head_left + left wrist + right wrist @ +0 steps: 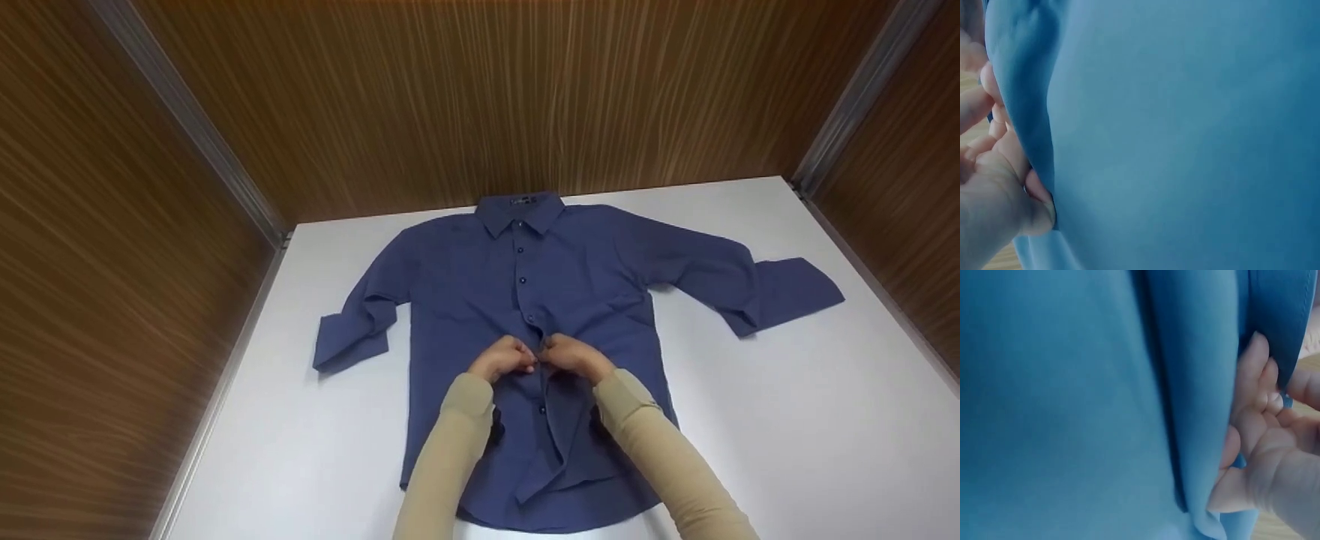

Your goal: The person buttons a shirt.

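Observation:
A dark blue button-up shirt [457, 300] lies face up, its collar [520, 214] toward the back wall. Both hands meet at the middle of its front opening. My left hand [508, 355] pinches the cloth at the button edge; in the left wrist view the thumb [1041, 211] presses into a fold. From the other side my right hand [571, 355] pinches the facing edge, the fingers curled in against the cloth in the right wrist view. The fingers hide the spot between them. A dark button [542, 410] shows below the hands, where the front flap hangs apart.
The shirt lies on a white table [757, 420] with brown wood-grain panels [465, 97] at the back and sides. One sleeve [352, 341] is bent on the left; the other sleeve [795, 296] spreads to the right. Several buttons run up toward the collar.

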Available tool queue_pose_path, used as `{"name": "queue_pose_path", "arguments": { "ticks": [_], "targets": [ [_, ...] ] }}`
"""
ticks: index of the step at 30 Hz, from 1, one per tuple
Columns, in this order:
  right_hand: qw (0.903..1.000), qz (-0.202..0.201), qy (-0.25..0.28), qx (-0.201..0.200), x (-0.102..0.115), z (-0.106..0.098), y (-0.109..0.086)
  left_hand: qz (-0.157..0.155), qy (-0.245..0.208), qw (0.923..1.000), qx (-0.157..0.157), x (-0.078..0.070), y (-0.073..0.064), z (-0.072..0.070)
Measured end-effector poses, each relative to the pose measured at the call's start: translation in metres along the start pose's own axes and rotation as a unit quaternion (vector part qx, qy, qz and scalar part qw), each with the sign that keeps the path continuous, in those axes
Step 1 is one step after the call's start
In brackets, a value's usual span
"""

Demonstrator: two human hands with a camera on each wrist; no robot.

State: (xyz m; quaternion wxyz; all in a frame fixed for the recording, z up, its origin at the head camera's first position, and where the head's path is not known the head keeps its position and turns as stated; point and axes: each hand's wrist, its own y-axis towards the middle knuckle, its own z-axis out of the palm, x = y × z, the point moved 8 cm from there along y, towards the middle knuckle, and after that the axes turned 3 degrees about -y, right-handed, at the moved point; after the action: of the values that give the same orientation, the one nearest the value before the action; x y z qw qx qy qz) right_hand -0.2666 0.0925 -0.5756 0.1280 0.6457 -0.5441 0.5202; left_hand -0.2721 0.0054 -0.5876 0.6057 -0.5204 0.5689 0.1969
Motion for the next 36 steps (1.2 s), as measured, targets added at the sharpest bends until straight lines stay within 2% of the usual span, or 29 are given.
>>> {"name": "queue_pose_path", "arguments": {
  "ticks": [5, 8, 13, 15, 18, 22, 24, 27, 30, 36],
  "targets": [
    [0.9990, -0.022, -0.023, -0.031, 0.002, 0.004, -0.001, 0.011, 0.015, 0.9996, -0.021, 0.000, -0.007, -0.002],
    [0.9970, -0.039, -0.028, -0.061, 0.007, 0.001, -0.005, 0.033, 0.045, 0.9969, -0.055, -0.009, -0.012, -0.005],
    [0.9844, -0.061, -0.096, -0.134, 0.023, -0.013, -0.014, 0.090, 0.126, 0.9804, -0.121, -0.031, -0.019, -0.011],
    [0.9775, -0.074, -0.119, -0.158, 0.029, -0.017, -0.017, 0.106, 0.138, 0.9746, -0.141, -0.038, -0.023, -0.013],
    [0.9724, -0.103, -0.116, -0.174, 0.038, -0.022, -0.022, 0.122, 0.134, 0.9701, -0.162, -0.046, -0.028, -0.015],
    [0.9740, -0.128, -0.073, -0.172, 0.045, -0.025, -0.030, 0.142, 0.107, 0.9674, -0.181, -0.053, -0.035, -0.018],
    [0.9753, -0.132, -0.054, -0.169, 0.046, -0.025, -0.033, 0.144, 0.093, 0.9673, -0.187, -0.053, -0.037, -0.019],
    [0.9738, -0.140, -0.054, -0.171, 0.048, -0.025, -0.037, 0.148, 0.082, 0.9658, -0.196, -0.054, -0.041, -0.021],
    [0.9714, -0.140, -0.057, -0.183, 0.048, -0.025, -0.037, 0.161, 0.089, 0.9601, -0.211, -0.054, -0.043, -0.022],
    [0.9735, -0.128, -0.023, -0.188, 0.046, -0.021, -0.035, 0.184, 0.103, 0.9486, -0.236, -0.053, -0.049, -0.021]
  ]
}}
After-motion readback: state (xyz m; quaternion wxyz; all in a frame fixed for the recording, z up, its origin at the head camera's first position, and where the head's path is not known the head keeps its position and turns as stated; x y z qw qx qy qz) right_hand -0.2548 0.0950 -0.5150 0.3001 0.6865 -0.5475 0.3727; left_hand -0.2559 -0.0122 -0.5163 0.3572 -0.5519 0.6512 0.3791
